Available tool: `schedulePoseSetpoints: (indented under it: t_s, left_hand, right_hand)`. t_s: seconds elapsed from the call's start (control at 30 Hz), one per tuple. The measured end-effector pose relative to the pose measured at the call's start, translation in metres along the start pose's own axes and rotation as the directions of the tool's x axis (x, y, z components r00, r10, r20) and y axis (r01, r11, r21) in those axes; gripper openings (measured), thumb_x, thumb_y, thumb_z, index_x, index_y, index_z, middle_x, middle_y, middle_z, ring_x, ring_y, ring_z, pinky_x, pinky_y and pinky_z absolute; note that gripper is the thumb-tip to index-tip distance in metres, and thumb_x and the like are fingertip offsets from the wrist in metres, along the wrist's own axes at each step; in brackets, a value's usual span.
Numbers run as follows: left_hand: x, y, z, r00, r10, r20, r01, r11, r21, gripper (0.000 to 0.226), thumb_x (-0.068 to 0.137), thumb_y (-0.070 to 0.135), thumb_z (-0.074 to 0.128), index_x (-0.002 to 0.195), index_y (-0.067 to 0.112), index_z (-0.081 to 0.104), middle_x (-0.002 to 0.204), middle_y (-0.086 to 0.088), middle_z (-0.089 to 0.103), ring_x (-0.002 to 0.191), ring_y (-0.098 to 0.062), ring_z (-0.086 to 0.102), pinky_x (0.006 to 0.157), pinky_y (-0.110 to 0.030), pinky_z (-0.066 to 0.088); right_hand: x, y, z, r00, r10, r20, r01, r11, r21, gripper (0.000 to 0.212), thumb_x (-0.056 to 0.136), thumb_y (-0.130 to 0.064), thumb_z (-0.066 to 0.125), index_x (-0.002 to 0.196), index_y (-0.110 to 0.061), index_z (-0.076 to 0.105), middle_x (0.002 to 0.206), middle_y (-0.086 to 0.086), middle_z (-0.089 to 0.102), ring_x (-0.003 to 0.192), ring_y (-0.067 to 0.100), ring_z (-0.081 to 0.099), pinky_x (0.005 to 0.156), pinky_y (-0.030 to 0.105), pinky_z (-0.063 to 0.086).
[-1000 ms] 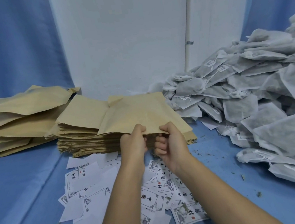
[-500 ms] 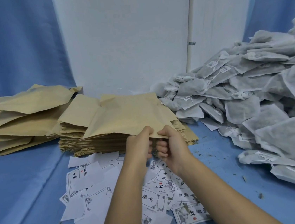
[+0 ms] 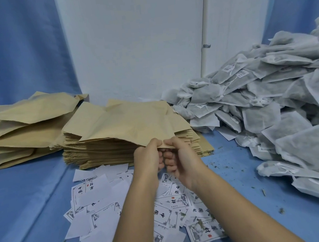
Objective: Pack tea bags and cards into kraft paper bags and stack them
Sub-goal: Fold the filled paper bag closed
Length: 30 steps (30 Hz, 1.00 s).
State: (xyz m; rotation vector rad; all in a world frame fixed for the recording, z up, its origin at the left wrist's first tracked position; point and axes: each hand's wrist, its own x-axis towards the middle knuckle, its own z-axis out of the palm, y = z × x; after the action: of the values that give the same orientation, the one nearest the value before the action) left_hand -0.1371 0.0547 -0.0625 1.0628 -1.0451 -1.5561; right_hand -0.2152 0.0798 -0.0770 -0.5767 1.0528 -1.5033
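My left hand (image 3: 149, 158) and my right hand (image 3: 180, 158) pinch the near edge of one kraft paper bag (image 3: 133, 122), side by side. The bag lies tilted over the stack of flat kraft bags (image 3: 98, 149), its near edge lifted off the stack. Loose white cards (image 3: 96, 203) with black print are scattered on the blue cloth under my forearms. A big heap of grey-white tea bags (image 3: 261, 97) fills the right side. A pile of puffed kraft bags (image 3: 17, 133) sits at the far left.
A white board (image 3: 135, 40) stands upright behind the stacks, with blue curtain on both sides. Tea crumbs speckle the blue cloth (image 3: 233, 164) between the cards and the tea bag heap. Bare cloth spreads at the near left.
Both hands have drawn the bag's near edge a little to the right and toward me, and the bag now lies flatter across the stack. The piles have not moved.
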Motion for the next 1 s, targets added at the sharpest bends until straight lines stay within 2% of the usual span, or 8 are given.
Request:
schedulePoseSetpoints:
  t_s: [0.2,0.37,0.5,0.57,0.63,0.8,0.87,1.0]
  left_hand:
    - [0.0036,-0.0031,-0.0008,0.999,0.013,-0.046,-0.014,1.000,-0.023,0.018,0.087,0.008,0.057,0.069,0.005,0.052,0.048,-0.002,0.043,0.031,-0.006,0.034,0.033,-0.014,0.025]
    - [0.0031,-0.0019,-0.0050,0.998,0.034,-0.045,-0.041,0.986,-0.162,0.019,0.085,0.002,0.059,0.066,0.003,0.055,0.037,0.002,0.047,0.028,-0.003,0.037,0.032,-0.013,0.028]
    - [0.0014,-0.0028,-0.0039,0.999,0.040,-0.021,-0.041,0.998,-0.051,0.023,0.089,0.018,0.061,0.071,0.005,0.059,0.042,0.000,0.050,0.033,-0.007,0.042,0.036,-0.017,0.033]
    - [0.0042,-0.0022,-0.0046,0.992,0.075,-0.105,-0.078,0.997,-0.023,0.023,0.089,0.022,0.061,0.072,0.007,0.056,0.047,-0.001,0.048,0.034,-0.007,0.040,0.037,-0.018,0.031]
    - [0.0076,-0.0001,-0.0082,0.981,0.089,-0.170,-0.099,0.994,-0.055,0.020,0.089,0.016,0.062,0.073,0.008,0.053,0.053,-0.002,0.046,0.031,-0.004,0.038,0.034,-0.014,0.028]
    - [0.0045,0.0001,-0.0089,0.993,0.105,-0.046,-0.107,0.993,-0.043,0.025,0.087,0.020,0.065,0.068,0.008,0.056,0.043,0.002,0.049,0.031,-0.003,0.041,0.034,-0.012,0.030]
    - [0.0027,0.0001,-0.0070,0.995,0.104,-0.008,-0.104,0.994,-0.035,0.027,0.087,0.026,0.066,0.068,0.009,0.058,0.044,0.002,0.050,0.034,-0.005,0.044,0.035,-0.013,0.031]
    - [0.0070,-0.0001,-0.0085,0.981,0.142,-0.132,-0.146,0.989,-0.020,0.023,0.088,0.018,0.063,0.068,0.012,0.055,0.053,0.000,0.047,0.031,-0.002,0.040,0.036,-0.013,0.033]
  right_hand:
    - [-0.0005,-0.0006,0.0011,0.991,-0.077,-0.113,0.082,0.996,0.033,0.034,0.089,-0.010,0.053,0.056,-0.010,0.045,0.040,-0.003,0.039,0.033,0.007,0.025,0.033,0.016,0.019]
    - [-0.0029,0.0013,0.0040,0.988,-0.122,-0.097,0.123,0.992,0.004,0.030,0.093,-0.011,0.049,0.063,-0.012,0.044,0.041,-0.004,0.035,0.034,0.006,0.023,0.035,0.017,0.017]
    - [-0.0050,0.0001,0.0062,0.962,-0.187,-0.200,0.177,0.982,-0.071,0.031,0.092,-0.014,0.053,0.062,-0.014,0.047,0.038,-0.007,0.038,0.031,0.005,0.029,0.034,0.016,0.024]
    - [-0.0051,-0.0012,0.0051,0.943,-0.217,-0.254,0.215,0.976,-0.034,0.029,0.093,-0.013,0.051,0.064,-0.015,0.046,0.037,-0.009,0.037,0.030,0.003,0.028,0.033,0.015,0.024]
    - [-0.0046,-0.0008,0.0051,0.928,-0.241,-0.283,0.249,0.968,-0.009,0.030,0.093,-0.014,0.050,0.064,-0.016,0.044,0.036,-0.011,0.035,0.030,0.003,0.027,0.033,0.015,0.023]
    - [-0.0050,0.0054,0.0099,0.960,-0.214,-0.179,0.205,0.976,-0.070,0.034,0.091,-0.029,0.057,0.061,-0.015,0.054,0.044,-0.003,0.045,0.037,0.008,0.034,0.039,0.019,0.027]
    - [-0.0048,0.0041,0.0091,0.961,-0.214,-0.175,0.203,0.976,-0.081,0.030,0.092,-0.028,0.058,0.065,-0.013,0.059,0.051,0.001,0.051,0.041,0.009,0.042,0.044,0.020,0.033]
    - [-0.0042,-0.0007,0.0051,0.932,-0.247,-0.265,0.254,0.967,-0.011,0.015,0.093,-0.019,0.057,0.080,-0.011,0.060,0.045,-0.005,0.052,0.036,0.003,0.044,0.037,0.014,0.034]
